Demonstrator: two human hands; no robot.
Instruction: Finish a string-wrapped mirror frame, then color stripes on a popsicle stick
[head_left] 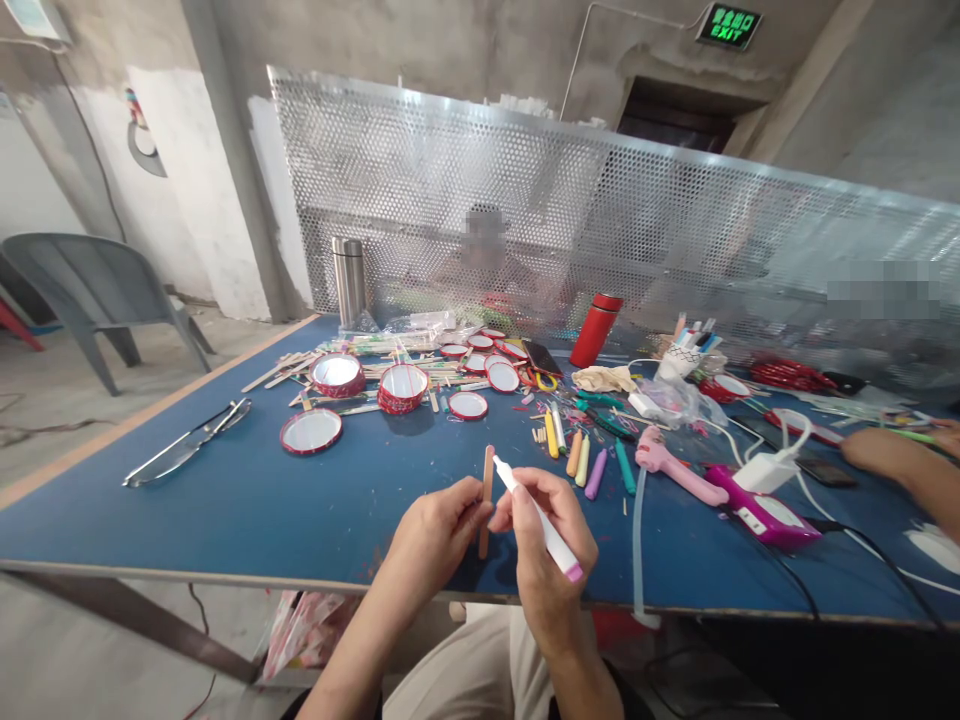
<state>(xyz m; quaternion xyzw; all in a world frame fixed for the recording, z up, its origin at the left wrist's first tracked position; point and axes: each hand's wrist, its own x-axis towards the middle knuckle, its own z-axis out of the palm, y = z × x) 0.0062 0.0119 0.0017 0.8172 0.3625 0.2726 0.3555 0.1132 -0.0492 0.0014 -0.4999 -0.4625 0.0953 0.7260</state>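
Note:
My left hand (442,525) pinches a flat wooden craft stick (487,480), held upright over the near edge of the table; its upper end looks pinkish. A white marker pen (546,525) with a pink rear end is gripped in my right hand (551,560). The marker's tip is close to the top of the stick; whether they touch I cannot tell. Just beyond my hands lie several coloured markers or crayons, among them a purple one (596,474) and a teal one (625,466).
Round red-rimmed discs (310,431) and loose sticks cover the table's middle. Glasses (187,440) lie at left. A pink glue gun (679,468), a magenta power strip (772,515) and cables are at right. A red bottle (596,330) stands behind. Another person's hand (877,452) reaches in at far right.

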